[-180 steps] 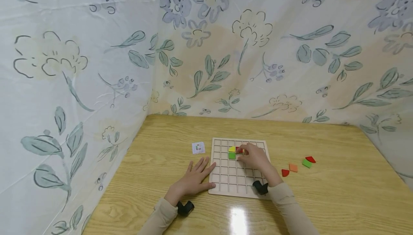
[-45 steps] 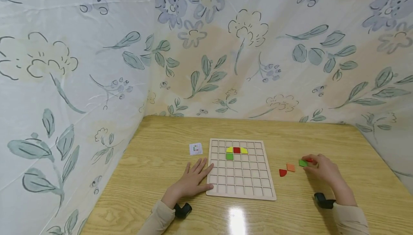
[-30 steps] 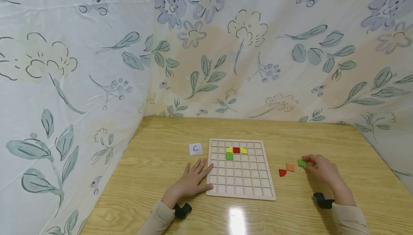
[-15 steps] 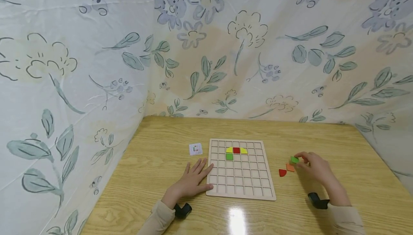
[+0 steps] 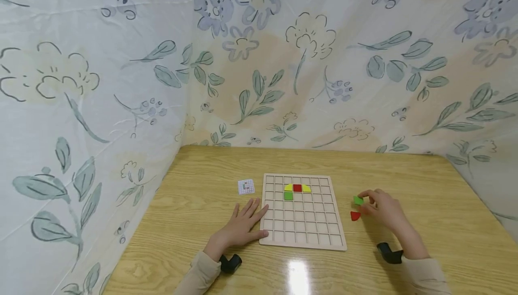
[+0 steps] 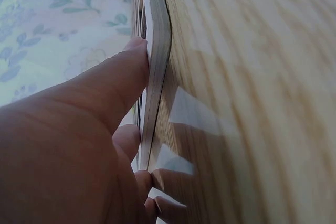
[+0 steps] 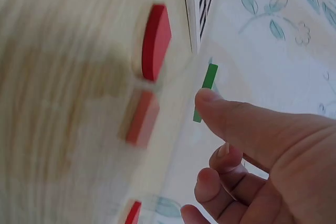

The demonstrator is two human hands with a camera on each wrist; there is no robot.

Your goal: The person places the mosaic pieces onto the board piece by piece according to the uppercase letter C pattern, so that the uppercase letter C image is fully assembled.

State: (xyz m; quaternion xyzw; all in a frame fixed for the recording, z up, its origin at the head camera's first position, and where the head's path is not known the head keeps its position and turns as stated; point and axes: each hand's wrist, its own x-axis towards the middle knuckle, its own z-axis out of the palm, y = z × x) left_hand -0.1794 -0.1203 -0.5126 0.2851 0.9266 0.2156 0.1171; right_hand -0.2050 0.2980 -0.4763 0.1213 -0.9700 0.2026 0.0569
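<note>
Across it comes since the last frame — the green tile (image 5: 358, 200), pinched by the right hand (image 5: 382, 209), wrist angled toward the grid board (image 5: 301, 225). The left hand (image 5: 238, 227) lies spread, thumb touching the board. Orange tile (image 7: 143, 119) below the right hand — hidden from the head camera; another red piece (image 7: 133, 212) is cut off in the right-wrist view.

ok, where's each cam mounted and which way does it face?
Head: worn on head, faces forward and down at the grid board; left hand, right hand and sleeves show.
Left wrist: worn there, faces the board's edge past the left hand.
Right wrist: worn there, faces a red piece and orange piece past the right hand.
Shared: head and right wrist show the pinched green piece.
</note>
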